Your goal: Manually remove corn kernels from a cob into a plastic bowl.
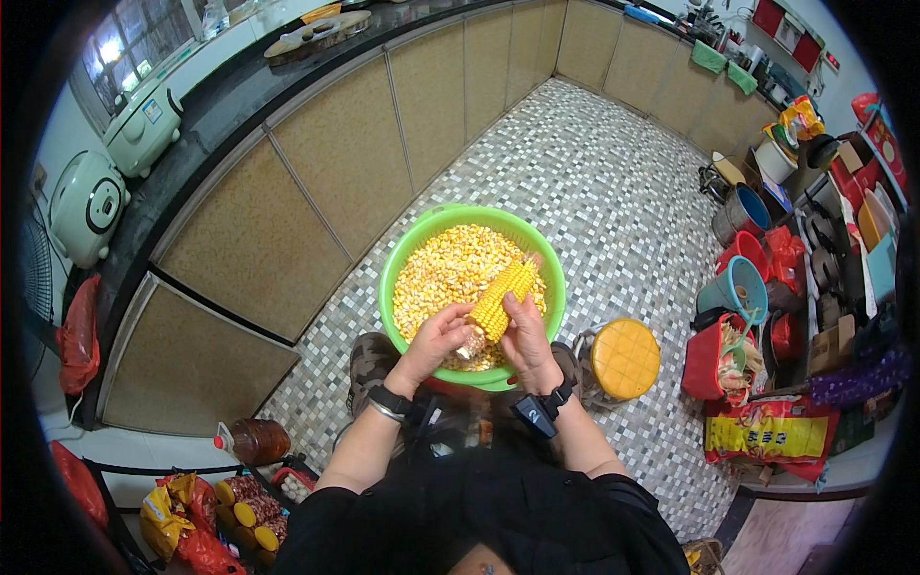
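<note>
My right hand (528, 338) grips an ear of corn (502, 296) over the green plastic basin (389, 287), its thumb lying along the yellow rows. My left hand (433, 341) has its fingers curled around the ear's lower end. A pale, kernel-free cob part (472, 345) shows by the left fingertips; whether it belongs to the same ear I cannot tell. The ear slants up to the right and ends in a dry tip. Loose corn kernels (447, 269) fill much of the basin, which stands between my knees.
A round stool with a yellow top (625, 359) stands to the right on the mosaic floor (575, 187). Farther right are a red bin (708, 366) and a light-blue bucket (732, 291). Tan cabinets (338, 129) line the left. A jug of brown liquid (259, 441) lies at lower left.
</note>
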Available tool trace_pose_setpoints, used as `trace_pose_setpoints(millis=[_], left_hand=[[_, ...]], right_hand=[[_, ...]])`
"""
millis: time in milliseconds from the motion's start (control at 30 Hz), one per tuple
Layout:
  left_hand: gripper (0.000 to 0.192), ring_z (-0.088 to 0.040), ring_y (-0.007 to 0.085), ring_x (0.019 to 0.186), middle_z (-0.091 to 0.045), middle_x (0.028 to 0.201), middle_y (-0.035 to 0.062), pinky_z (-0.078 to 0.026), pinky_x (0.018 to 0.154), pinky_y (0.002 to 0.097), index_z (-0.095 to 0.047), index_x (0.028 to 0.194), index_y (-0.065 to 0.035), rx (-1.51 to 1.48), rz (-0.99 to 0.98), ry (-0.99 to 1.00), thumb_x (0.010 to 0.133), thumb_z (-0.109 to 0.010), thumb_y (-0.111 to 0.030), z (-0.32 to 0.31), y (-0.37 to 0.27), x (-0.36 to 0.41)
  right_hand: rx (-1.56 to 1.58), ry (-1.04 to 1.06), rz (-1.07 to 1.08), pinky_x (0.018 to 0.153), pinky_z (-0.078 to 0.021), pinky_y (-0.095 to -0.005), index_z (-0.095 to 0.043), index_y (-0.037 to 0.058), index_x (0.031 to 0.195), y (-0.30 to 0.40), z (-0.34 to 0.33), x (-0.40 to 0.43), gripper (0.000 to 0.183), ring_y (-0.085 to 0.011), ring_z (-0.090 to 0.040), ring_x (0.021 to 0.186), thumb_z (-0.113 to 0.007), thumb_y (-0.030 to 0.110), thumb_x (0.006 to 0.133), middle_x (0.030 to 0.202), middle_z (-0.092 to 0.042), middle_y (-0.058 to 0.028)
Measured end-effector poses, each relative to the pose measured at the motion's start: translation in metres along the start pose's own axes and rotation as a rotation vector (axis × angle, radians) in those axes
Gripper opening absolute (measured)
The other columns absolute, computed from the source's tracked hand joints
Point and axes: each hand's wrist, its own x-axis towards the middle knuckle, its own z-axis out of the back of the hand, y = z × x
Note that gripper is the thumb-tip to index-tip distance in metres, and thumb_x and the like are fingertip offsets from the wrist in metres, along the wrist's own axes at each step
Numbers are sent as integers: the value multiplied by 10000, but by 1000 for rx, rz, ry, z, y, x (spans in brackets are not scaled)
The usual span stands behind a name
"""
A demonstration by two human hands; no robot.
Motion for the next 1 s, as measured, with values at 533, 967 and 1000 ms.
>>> trace_pose_setpoints(millis=[533,967,1000], left_hand=[[417,-527,92,920,-559,1067,86,-425,774,202,-439,1219,33,-73,-11,-69,870,-541,-170,11,21,5],[603,-549,157,1022,-535,1145,125,-461,872,269,-357,1270,68,-59,53,-39,768,-674,-40,-2,1,2],[603,-549,157,1022,-535,1145,125,-461,872,269,-357,1270,68,-59,53,-38,768,-674,-40,-3,0,2]], right_hand=[[82,14,-26,955,-389,-370,-348,19,1271,5,-3,-5,445,-220,-486,1106,-521,82,865,1194,-494,-95],[-18,1,32,946,-398,-341,-346,28,1267,3,-8,-2,439,-193,-486,1105,-533,65,872,1207,-486,-87],[-19,1,33,946,-398,-341,-346,28,1267,2,-7,-2,439,-193,-486,1105,-533,65,872,1207,-486,-87]])
